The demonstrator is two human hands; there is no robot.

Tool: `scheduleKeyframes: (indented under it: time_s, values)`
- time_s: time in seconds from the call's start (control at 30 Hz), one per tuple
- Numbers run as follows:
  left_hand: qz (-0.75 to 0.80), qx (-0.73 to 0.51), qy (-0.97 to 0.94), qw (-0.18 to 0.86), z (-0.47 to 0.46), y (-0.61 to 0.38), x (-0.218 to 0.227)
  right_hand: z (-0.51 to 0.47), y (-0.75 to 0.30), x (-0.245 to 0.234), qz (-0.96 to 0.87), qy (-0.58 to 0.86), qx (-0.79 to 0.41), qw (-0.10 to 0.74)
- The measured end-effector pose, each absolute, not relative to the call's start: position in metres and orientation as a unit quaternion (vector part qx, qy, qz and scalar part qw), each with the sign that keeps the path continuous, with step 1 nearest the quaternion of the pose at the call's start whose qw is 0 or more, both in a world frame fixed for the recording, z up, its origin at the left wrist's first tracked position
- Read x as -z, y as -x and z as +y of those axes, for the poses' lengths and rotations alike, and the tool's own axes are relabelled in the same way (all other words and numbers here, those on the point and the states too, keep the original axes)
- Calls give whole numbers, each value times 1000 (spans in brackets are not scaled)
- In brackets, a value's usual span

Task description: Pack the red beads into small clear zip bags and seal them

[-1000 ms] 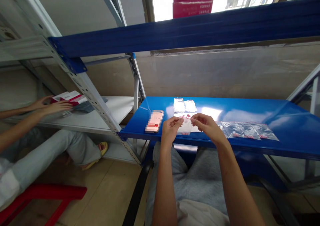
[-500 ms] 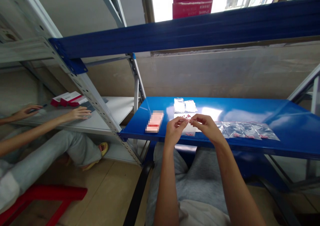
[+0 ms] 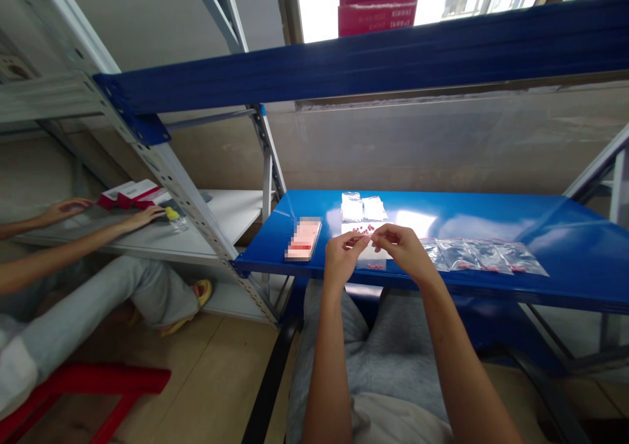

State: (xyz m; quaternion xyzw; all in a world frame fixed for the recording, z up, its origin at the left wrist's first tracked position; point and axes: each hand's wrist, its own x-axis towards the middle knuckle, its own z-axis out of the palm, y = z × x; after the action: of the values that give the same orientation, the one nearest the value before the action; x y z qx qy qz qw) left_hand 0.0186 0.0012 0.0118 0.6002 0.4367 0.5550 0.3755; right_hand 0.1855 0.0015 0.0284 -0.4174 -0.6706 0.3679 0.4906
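My left hand (image 3: 341, 257) and my right hand (image 3: 400, 249) meet over the front edge of the blue shelf (image 3: 540, 221). Both pinch the top edge of a small clear plastic bag (image 3: 369, 254) that holds a few small red pieces. Loose red pieces (image 3: 362, 229) lie on a white sheet just behind my fingers. A row of filled clear bags (image 3: 484, 257) lies to the right of my right hand. Two empty clear bags (image 3: 362, 207) lie farther back.
A pink, blurred flat packet (image 3: 303, 238) lies left of my hands. Another person sits at the left, hands (image 3: 142, 217) on a white shelf (image 3: 196, 231) by red-and-white boxes (image 3: 132, 193). A red stool (image 3: 98, 382) stands at the lower left. Red cartons (image 3: 379, 2) sit above.
My hands have drawn closer together along the bag's top edge and sunk slightly. The other person's hands have moved apart on the white shelf, and a small yellow thing now shows there.
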Motion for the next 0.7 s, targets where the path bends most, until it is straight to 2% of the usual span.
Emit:
scheduleKeyframes:
  time_s: [0.17, 0.4, 0.53, 0.7]
  values:
    - [436, -540, -618, 370, -1, -21, -15, 4, -187, -24, -684, 460, -277, 494]
    - [437, -575, -591, 359, 1, -18, -13, 3, -187, -29, -663, 416, -390, 485]
    - [433, -590, -569, 375, 1, -15, -13, 5, -188, -29, -675, 424, -380, 469]
    - [409, -595, -558, 410, 0, -19, -18, 0, -191, -35, -657, 423, -386, 490]
